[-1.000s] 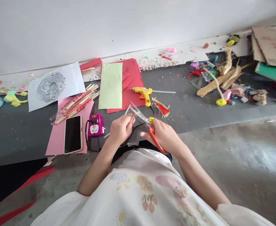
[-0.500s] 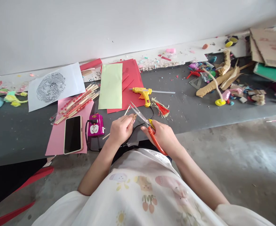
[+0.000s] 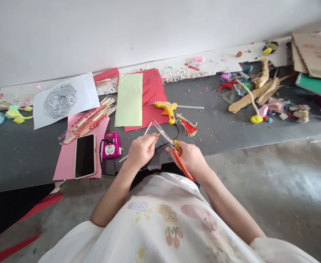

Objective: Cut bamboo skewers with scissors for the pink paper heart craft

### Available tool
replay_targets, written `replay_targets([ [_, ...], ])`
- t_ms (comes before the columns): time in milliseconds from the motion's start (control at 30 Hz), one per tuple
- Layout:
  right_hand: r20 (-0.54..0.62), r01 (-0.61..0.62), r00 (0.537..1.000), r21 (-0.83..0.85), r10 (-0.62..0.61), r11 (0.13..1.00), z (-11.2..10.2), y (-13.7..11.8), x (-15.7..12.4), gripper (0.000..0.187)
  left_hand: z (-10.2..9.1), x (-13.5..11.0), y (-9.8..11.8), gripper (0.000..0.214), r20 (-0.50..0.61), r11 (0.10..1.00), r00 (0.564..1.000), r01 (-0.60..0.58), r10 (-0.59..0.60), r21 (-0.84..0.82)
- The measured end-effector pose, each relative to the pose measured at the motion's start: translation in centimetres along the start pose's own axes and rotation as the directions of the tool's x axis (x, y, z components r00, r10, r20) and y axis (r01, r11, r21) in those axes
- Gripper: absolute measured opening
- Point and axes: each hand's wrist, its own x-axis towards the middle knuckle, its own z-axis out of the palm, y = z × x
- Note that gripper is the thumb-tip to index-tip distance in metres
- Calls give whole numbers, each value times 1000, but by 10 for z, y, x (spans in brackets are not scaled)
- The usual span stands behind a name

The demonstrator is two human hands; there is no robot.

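My left hand [image 3: 143,149] is closed in a pinch, and a small tan piece [image 3: 158,135] shows at its fingertips. The rest of that piece is hidden by the fingers. In my right hand [image 3: 189,157] is a pair of scissors [image 3: 164,134] with orange and yellow handles, its blades pointing up and left. The blades are close to the tan piece; whether they touch it I cannot tell. A thin wooden stick [image 3: 148,128] shows above and below my left hand, partly covered by it. Beyond the blades lies a yellow glue gun [image 3: 165,109] with a clear glue stick.
Left of my hands are a purple power socket [image 3: 112,146], a phone [image 3: 85,156] on pink paper and a bundle of red-wrapped chopsticks [image 3: 90,120]. Green paper [image 3: 129,100] overlaps red sheets. A red tassel [image 3: 187,126] lies near the glue gun. Craft scraps [image 3: 259,95] clutter the right.
Both hands stay almost in place. The scissors shift very slightly right relative to the table, and the tan piece remains at my left fingertips.
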Motion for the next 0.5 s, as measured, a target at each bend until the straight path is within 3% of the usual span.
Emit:
replay_targets([
  [233,1,-5,1000,-26,5,1000,1,0,-1,39,3,-1,-2,22,-18,1000,1000,-2,2,6],
  [500,21,99,995,30,-100,995,1,4,1,39,-3,0,-1,21,-10,997,998,68,-68,-46],
])
